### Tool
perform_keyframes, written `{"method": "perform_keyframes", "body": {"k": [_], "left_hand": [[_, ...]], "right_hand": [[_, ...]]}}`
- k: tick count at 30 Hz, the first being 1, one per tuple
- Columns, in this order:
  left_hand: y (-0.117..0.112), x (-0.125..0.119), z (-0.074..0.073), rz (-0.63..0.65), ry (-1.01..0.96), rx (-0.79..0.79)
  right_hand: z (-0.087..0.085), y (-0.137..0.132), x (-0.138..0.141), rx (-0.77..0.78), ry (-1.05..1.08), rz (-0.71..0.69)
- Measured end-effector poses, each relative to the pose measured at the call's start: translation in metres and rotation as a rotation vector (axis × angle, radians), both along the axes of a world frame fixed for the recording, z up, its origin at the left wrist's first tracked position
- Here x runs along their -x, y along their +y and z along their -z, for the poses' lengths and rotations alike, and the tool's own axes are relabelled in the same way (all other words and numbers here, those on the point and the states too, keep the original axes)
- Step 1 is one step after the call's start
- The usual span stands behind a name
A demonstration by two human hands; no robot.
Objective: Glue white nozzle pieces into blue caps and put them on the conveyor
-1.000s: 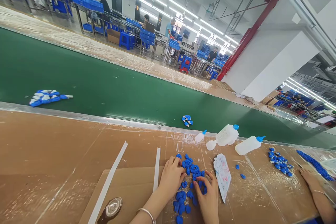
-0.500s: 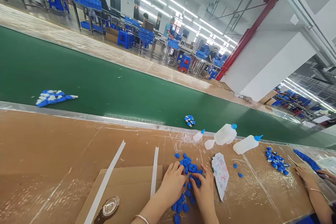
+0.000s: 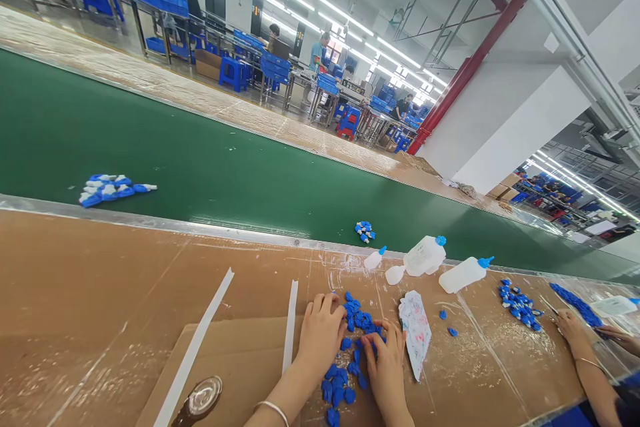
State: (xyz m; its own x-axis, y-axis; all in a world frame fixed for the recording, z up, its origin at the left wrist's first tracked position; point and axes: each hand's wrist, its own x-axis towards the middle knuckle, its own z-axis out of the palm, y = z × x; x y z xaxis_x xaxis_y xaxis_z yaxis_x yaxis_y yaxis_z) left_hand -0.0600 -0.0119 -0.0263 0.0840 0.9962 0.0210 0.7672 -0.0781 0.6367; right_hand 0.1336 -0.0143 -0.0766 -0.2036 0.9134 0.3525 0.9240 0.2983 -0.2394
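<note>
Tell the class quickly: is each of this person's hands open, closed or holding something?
Left hand: curled beside the blue caps; holding unclear.
Right hand: fingers among the caps; holding unclear.

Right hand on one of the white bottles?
No, the right hand is down among the blue plastic caps, well apart from the white plastic bottles nearer the belt.

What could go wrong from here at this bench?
The loose blue caps around the left hand and right hand have nothing walling them in, so a quick sweep could scatter them. The white bottle lying on its side might roll onto the green belt just behind it.
</note>
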Motion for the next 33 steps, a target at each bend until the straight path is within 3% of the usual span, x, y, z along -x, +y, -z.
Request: {"method": "perform_keyframes", "body": {"k": [13, 27, 30, 33], "left_hand": [[0.016, -0.006, 0.016, 0.042, -0.029, -0.075], [0.017, -0.008, 0.026, -0.016, -0.12, -0.137], [0.015, -0.01, 0.022, -0.033, -0.157, -0.175], [-0.002, -0.009, 0.007, -0.041, -0.184, -0.232]], "right_hand": [[0.003, 0.01, -0.012, -0.075, 0.064, 0.102], [0.002, 0.001, -0.013, -0.062, -0.009, 0.034], [0.003, -0.001, -0.008, -0.103, -0.007, 0.055], [0.003, 0.002, -0.004, -0.134, 0.028, 0.056]]}}
